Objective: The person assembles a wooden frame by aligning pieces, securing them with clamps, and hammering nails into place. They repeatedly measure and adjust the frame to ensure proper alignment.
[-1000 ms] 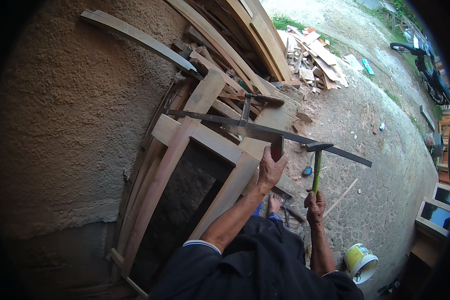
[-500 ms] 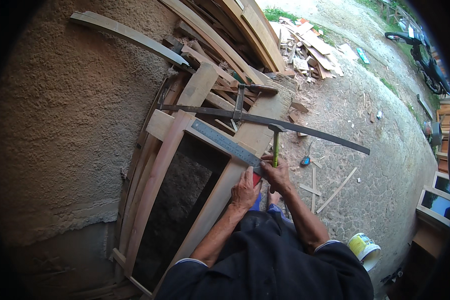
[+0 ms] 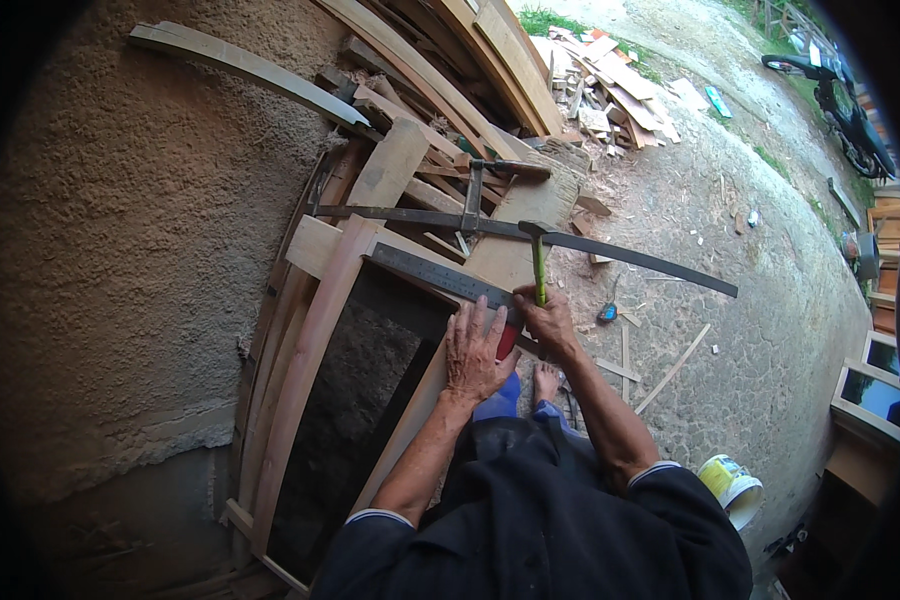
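Note:
A try square with a metal blade point(image 3: 435, 274) and a red handle point(image 3: 509, 341) lies on the near-right corner of a wooden frame point(image 3: 303, 370). The blade runs along the frame's far rail point(image 3: 415, 248). My left hand point(image 3: 475, 353) rests flat by the square, fingers stretched out with their tips at the blade and the red handle beside the thumb. My right hand point(image 3: 547, 318) is closed round a green-handled hammer point(image 3: 539, 270), its head up, just beyond the blade's right end. Whether the right fingers also touch the square is hidden.
A long bar clamp point(image 3: 630, 264) crosses the boards beyond the frame. Stacked planks point(image 3: 470, 60) and offcuts point(image 3: 620, 90) lie farther off. A rough wall point(image 3: 170, 250) stands at left. On the ground are a blue tape measure point(image 3: 607, 313), thin strips point(image 3: 675, 368) and a white bucket point(image 3: 735, 492).
My left fingers have straightened and spread over the square. The square's blade has shifted slightly toward me, and the hammer in my right hand has tilted a little left.

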`<state>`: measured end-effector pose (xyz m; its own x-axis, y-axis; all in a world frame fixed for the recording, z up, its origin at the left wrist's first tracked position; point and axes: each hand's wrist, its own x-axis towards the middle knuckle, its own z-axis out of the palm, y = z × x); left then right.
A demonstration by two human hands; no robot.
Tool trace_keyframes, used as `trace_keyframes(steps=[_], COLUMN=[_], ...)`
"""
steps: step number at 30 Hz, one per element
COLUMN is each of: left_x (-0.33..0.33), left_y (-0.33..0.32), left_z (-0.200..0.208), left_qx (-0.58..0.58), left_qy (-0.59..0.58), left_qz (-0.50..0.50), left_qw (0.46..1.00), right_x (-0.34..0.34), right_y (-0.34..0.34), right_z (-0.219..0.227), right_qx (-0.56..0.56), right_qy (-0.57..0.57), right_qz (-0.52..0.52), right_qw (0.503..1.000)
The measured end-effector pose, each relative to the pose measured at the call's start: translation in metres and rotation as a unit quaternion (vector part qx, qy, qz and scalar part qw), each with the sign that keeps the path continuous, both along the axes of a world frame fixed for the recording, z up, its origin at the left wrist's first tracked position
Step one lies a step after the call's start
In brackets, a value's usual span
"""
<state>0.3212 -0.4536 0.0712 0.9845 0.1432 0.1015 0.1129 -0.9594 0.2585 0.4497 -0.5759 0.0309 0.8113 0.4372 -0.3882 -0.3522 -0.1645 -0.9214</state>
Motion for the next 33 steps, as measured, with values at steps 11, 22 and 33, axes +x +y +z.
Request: trace_keyframes(steps=[11,22,33], left_x=[0.002,0.003,0.002], left_y=[0.026,0.024,0.022], left_z=[-0.024,-0.025,-0.021], left_qx=[-0.039,-0.024,-0.04], left_qy=[0.013,0.011,-0.032], left_qz=[-0.077,-0.07,-0.064], left_qw=[0.996,0.997,0.997], right_x=[0.001,0.021,0.076], right_y=[-0.001,-0.007,0.038], right_z=[-0.036,-0.001,0.042], right_qx=[0.047,0.003,-0.077], right_qy=[-0.093,-0.002,-0.104], right_qz=[0.061,0.148,0.204], right_qw=[0.993,0.989,0.97])
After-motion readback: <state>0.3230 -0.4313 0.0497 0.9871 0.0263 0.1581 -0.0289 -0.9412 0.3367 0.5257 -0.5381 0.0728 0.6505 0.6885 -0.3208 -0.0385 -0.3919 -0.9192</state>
